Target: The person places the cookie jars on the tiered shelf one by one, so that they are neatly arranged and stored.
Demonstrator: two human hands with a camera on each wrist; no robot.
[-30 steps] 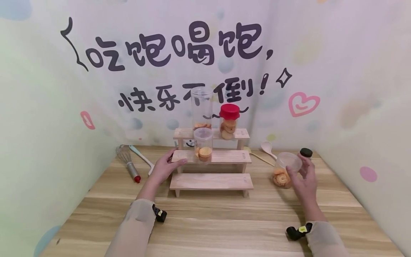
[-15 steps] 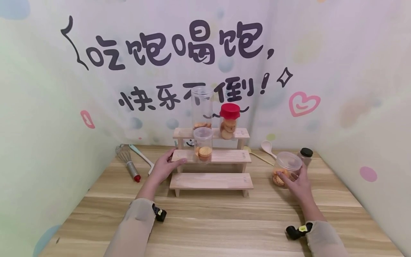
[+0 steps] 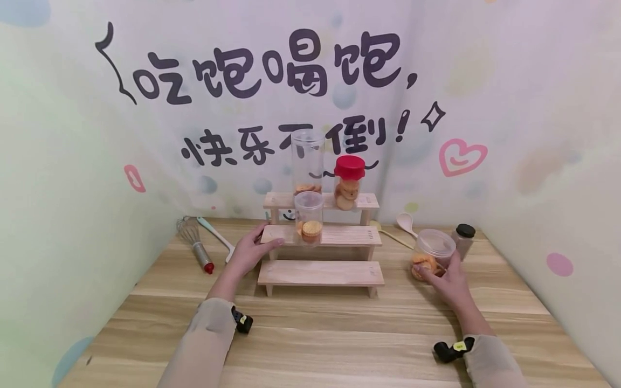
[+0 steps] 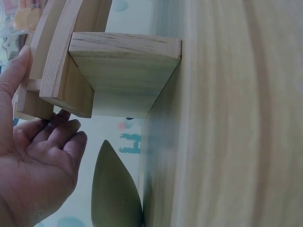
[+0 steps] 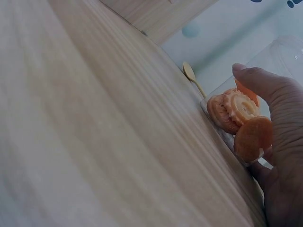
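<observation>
My left hand (image 3: 249, 254) holds the left end of the middle step of a three-step wooden display stand (image 3: 320, 274). In the left wrist view the thumb lies over the step, with the other fingers bent at its end. On the right, my right hand (image 3: 455, 284) grips a clear plastic jar (image 3: 435, 242) of cookies, which stands upright on the table. The right wrist view shows the thumb along the jar's side, by the cookies (image 5: 241, 108). A smaller clear jar (image 3: 308, 207) with cookies sits on the middle step. A tall clear jar (image 3: 308, 156) and a red-lidded jar (image 3: 348, 186) occupy the top step.
Behind the right hand stands a black-capped bottle (image 3: 463, 242). A pale spoon (image 3: 405, 222) and a yellowish wooden spoon (image 3: 395, 237) lie near the back wall. To the left of the stand are a whisk (image 3: 196, 248) and a light-blue-handled utensil (image 3: 215, 237).
My right hand has shifted slightly left and lower around the cookie jar, so more of the black-capped bottle shows. The left hand stays on the stand.
</observation>
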